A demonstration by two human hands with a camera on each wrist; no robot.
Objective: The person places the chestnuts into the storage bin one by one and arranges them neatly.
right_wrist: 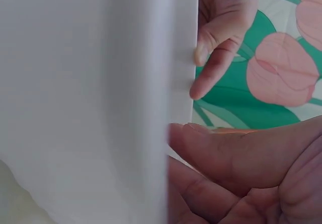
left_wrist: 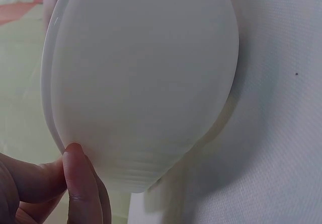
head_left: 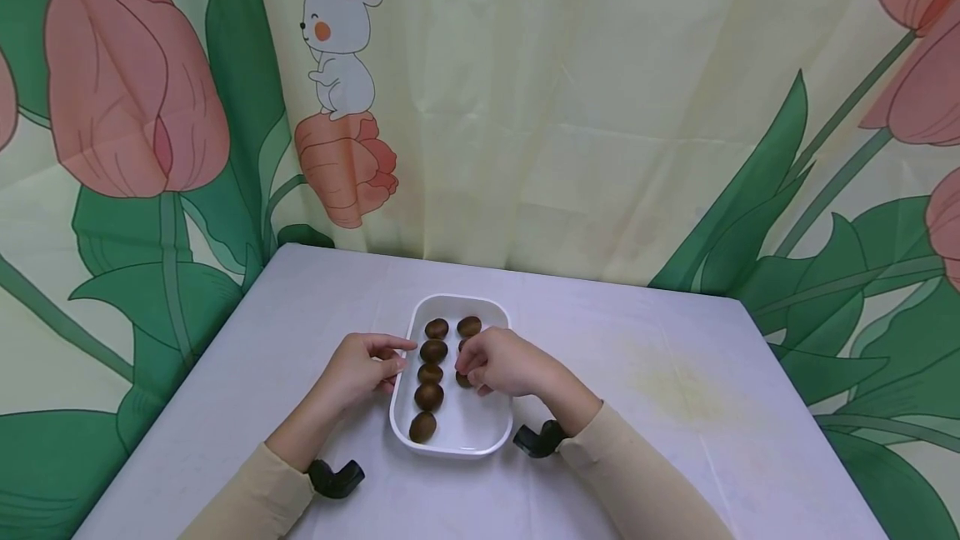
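Note:
A white rectangular tray [head_left: 480,432] with rounded corners holds several glossy brown roundish chestnuts [head_left: 429,396]. One row runs down the tray's left side, and a shorter row, headed by another chestnut [head_left: 469,326], is on the right. My left hand [head_left: 371,367] holds the tray's left rim with thumb and index finger, as the left wrist view also shows. Reaching over the right rim, my right hand [head_left: 504,363] has its fingers curled down around a chestnut [head_left: 464,380] in the right row, partly covering it. In the right wrist view, the tray wall [right_wrist: 90,83] hides those fingertips.
The tray stands on a table with a white cloth [head_left: 637,457], which has a yellowish stain [head_left: 682,386] to the right. A curtain [head_left: 562,107] printed with tulips and a rabbit hangs behind. Each wrist carries a black camera mount [head_left: 336,480].

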